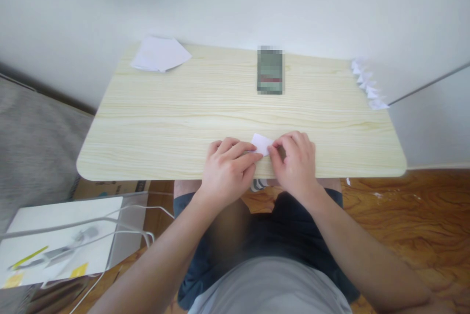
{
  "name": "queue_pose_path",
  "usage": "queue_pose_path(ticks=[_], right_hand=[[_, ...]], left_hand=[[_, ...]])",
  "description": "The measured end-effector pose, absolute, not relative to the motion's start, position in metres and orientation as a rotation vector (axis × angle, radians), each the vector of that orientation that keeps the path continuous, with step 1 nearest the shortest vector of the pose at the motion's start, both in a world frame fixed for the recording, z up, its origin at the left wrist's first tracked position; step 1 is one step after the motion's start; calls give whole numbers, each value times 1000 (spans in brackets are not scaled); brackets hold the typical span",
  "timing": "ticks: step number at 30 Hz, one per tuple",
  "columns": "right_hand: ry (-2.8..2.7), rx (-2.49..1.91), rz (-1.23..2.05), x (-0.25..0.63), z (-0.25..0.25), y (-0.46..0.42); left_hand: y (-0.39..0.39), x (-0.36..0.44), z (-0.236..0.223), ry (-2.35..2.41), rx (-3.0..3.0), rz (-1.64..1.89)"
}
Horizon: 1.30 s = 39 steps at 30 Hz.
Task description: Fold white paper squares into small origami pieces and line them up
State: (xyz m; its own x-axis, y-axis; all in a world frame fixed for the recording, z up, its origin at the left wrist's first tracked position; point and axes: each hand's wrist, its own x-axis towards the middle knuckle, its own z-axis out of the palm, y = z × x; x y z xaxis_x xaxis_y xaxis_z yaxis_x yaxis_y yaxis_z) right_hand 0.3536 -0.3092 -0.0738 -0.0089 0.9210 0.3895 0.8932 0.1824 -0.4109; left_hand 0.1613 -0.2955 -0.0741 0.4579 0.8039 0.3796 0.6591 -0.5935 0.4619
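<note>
A small folded piece of white paper (261, 144) lies near the front edge of the light wooden table (205, 103). My left hand (232, 167) rests on the table with its thumb and index finger on the paper's left and lower side. At the paper's right corner, my right hand (294, 161) pinches it between thumb and index finger. The other fingers of both hands are curled or resting against the tabletop. How the paper is folded underneath cannot be made out.
Loose white sheets (160, 54) lie at the back left of the table. A blurred-out, phone-like device (270, 71) lies at the back middle. Several small folded paper pieces (367, 86) line the right edge. Lower left, white cables (121, 223) cross a white box (66, 230).
</note>
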Motion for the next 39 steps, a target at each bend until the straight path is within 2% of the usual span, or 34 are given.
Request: queue_pose_path(ticks=[11,21,39], right_hand=[[-1988,-1734,85,355,-69,-308],[-2057,-1598,440,376,-58,-291],[-2183,-1665,246,366,-50,-290]], left_hand=[[-295,162,-74,1258,2467,855],[-294,163,-73,1295,2512,866],[-294,163,-74,1287,2501,869]])
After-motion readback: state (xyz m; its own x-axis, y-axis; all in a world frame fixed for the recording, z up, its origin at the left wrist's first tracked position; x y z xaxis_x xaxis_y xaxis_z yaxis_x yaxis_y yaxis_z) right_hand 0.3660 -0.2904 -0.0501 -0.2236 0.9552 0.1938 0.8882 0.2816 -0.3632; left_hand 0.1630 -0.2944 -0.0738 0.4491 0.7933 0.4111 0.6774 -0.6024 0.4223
